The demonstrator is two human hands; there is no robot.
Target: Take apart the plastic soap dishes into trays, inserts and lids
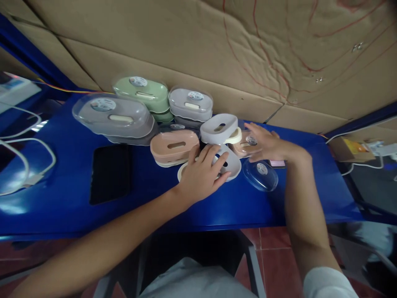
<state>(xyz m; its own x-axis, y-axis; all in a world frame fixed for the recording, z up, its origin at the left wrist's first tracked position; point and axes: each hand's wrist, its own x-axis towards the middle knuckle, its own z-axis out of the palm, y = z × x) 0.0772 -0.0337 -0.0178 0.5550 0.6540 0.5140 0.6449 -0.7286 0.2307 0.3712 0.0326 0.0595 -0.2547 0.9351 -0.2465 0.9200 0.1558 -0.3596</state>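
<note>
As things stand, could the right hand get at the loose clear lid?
Probably yes: the lid lies on the table just nearer the person than the right hand, with nothing seen on top of it. The left hand is off to one side, at a grey dish.

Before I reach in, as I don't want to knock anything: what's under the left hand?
Beneath the left hand, a grey slotted tray and part of a cream piece show. The hand hides the rest, so anything fully beneath it cannot be seen.
</note>
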